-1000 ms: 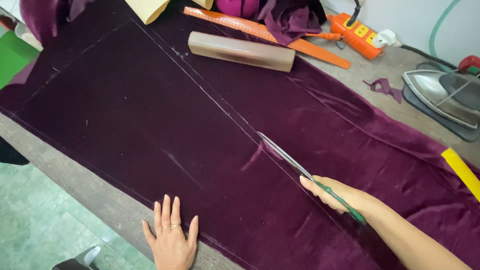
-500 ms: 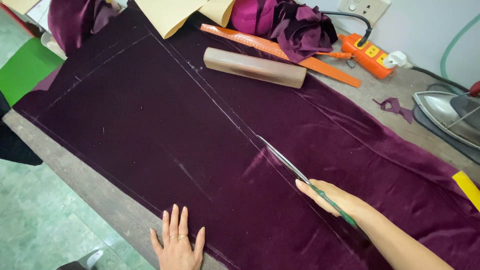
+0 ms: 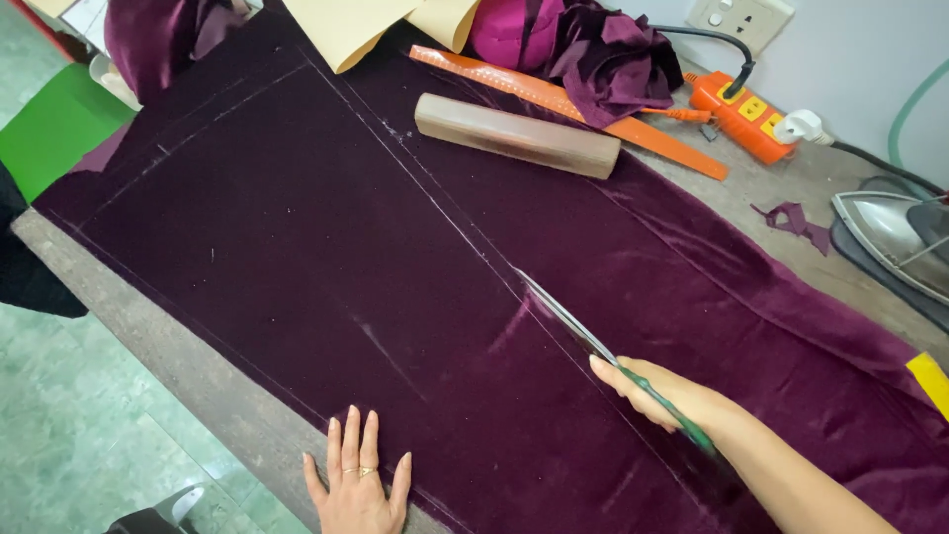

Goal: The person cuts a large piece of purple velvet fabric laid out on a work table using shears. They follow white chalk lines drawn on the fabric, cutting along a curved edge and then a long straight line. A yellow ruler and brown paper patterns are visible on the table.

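Even, soft daylight; I see no hard shadows. Velvet (image 3: 326, 267) shows pale sheen streaks near the scissors (image 3: 573, 326). Iron (image 3: 890, 237) glints at right. Focus is sharp mid-frame; corners stretch slightly. Right hand (image 3: 672, 396) is faintly smeared.

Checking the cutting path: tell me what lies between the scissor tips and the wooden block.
In the head view, only purple velvet with a chalk line running from the scissors toward the block; nothing else sits on that stretch.
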